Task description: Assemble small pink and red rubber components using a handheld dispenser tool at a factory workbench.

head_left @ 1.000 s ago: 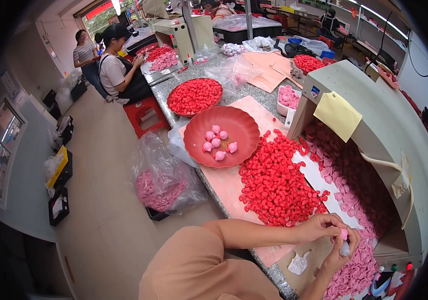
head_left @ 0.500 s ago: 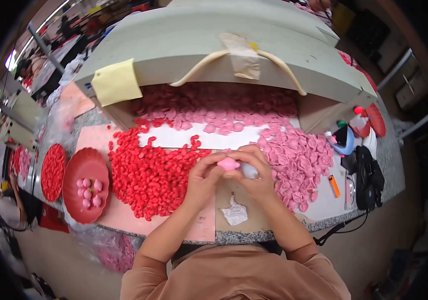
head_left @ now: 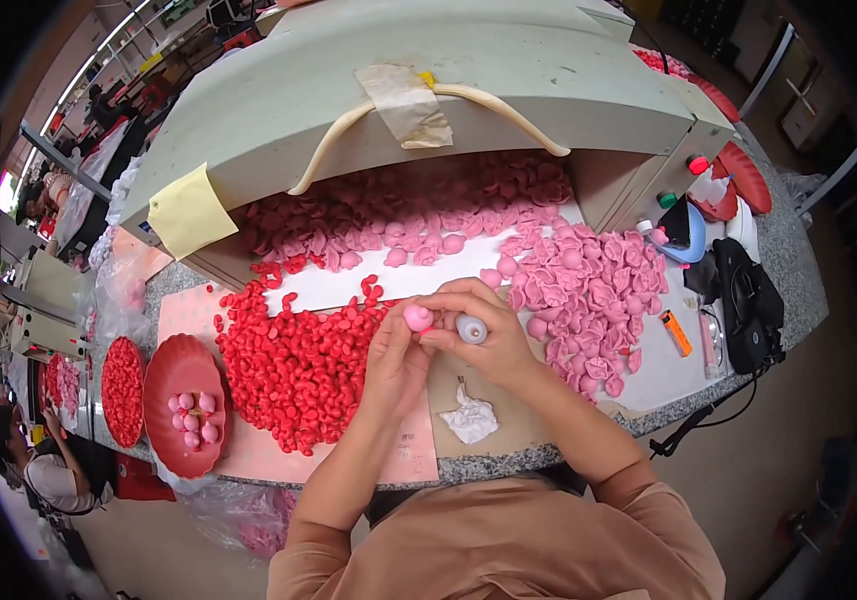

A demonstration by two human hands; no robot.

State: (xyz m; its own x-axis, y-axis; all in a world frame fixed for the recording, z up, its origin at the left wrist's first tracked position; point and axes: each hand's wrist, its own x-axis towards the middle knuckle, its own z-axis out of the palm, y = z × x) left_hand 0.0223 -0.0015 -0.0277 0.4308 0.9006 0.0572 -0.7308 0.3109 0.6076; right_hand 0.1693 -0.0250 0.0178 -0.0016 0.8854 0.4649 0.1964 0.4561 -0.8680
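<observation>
Big heap of red petals (head_left: 294,360) on the counter (head_left: 799,290), red tray (head_left: 184,405) of pink buds just left, crumpled white tissue (head_left: 471,420), orange lighter (head_left: 677,333), black pouch (head_left: 749,315), yellow sticky note (head_left: 192,212) on grey machine hood (head_left: 469,90)

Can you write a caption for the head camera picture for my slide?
Left hand holds a small pink ball and right hand a little bottle beside red pieces.

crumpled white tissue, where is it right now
In the head view the crumpled white tissue lies on the brown mat at the table's near edge, just below the right hand, right of the red pile.
</observation>
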